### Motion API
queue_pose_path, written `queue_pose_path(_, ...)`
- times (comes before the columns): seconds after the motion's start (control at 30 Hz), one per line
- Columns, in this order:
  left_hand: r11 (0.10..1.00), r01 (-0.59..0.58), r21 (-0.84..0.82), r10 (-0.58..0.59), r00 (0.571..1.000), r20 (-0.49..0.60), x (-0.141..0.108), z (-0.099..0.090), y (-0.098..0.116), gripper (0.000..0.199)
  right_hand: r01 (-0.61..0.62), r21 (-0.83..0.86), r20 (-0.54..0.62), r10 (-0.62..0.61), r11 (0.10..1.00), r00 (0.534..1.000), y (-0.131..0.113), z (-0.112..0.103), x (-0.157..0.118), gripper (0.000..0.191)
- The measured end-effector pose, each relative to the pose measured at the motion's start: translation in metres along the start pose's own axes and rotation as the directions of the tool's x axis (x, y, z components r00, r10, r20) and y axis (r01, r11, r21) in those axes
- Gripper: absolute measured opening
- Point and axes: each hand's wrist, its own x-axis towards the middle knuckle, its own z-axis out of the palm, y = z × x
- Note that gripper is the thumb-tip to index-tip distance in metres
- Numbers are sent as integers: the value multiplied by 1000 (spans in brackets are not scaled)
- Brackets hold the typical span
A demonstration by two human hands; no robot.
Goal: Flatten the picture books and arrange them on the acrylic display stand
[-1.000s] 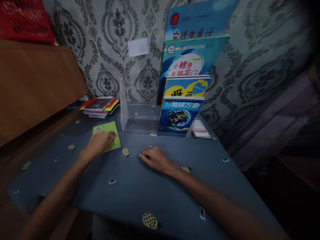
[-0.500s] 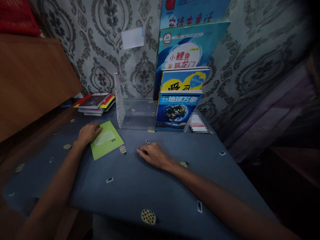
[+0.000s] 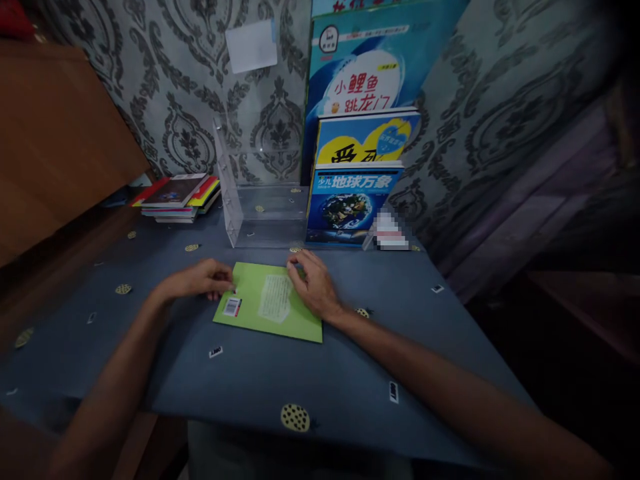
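Observation:
A thin green book (image 3: pixel 250 300) lies nearly flat on the cloth in front of me, a barcode at its left and a pale text patch in the middle. My left hand (image 3: pixel 207 279) has its fingers curled and closed on the book's left edge. Over the right end of the book is my right hand (image 3: pixel 316 287), thumb and fingers bent around its upper right corner; its fingertips are partly hidden. Just behind stands a clear acrylic book rack (image 3: pixel 227 193), its left side bare. Several upright books fill its right side, with a blue earth book (image 3: pixel 350 207) in front.
A stack of books (image 3: pixel 175 197) lies at the back left beside a wooden cabinet (image 3: pixel 65 153). A pixelated white item (image 3: pixel 391 230) sits right of the rack. The table's patterned blue-grey cloth (image 3: pixel 350 400) reaches the front edge. Patterned wallpaper and a white card (image 3: pixel 251 47) are behind.
The green book has moved right and turned, so its barcode now shows. My left hand came right along with it. My right hand moved onto the book's right end. The view shifted slightly.

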Motion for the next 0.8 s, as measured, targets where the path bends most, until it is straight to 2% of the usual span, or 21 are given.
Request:
queue_pose_path(0.13, 996, -33, 77, 37, 998, -47, 7, 9, 3, 42, 32, -112, 78, -24, 993, 997, 0, 0, -2, 15)
queue_pose_path(0.23, 956, -23, 292, 75, 983, -170, 6, 12, 5, 38, 133, -207, 197, -92, 969, 976, -4, 0, -4, 17)
queue_pose_path(0.33, 837, 43, 546, 197, 907, -373, 7, 22, 11, 30, 276, -212, 333, -196, 937, 922, -9, -3, -4, 24)
queue_pose_path(0.4, 773, 30, 634, 325, 839, -436, 11, 33, 15, 26, 336, -188, 413, -236, 923, 880, -11, -4, -3, 29)
queue_pose_path(0.47, 733, -49, 679, 437, 799, -413, 17, 47, 18, 26, 346, -175, 468, -231, 922, 853, -13, -3, -2, 32)
queue_pose_path(0.53, 709, -119, 695, 490, 792, -364, 23, 58, 20, 27, 330, -167, 504, -207, 929, 839, -13, -2, -2, 32)
queue_pose_path(0.63, 695, -130, 707, 497, 798, -342, 29, 70, 20, 30, 304, -162, 518, -181, 939, 836, -9, -1, -3, 33)
queue_pose_path(0.8, 718, -92, 690, 477, 787, -391, 29, 72, 20, 29, 241, -179, 470, -132, 954, 873, 7, -13, -13, 37)
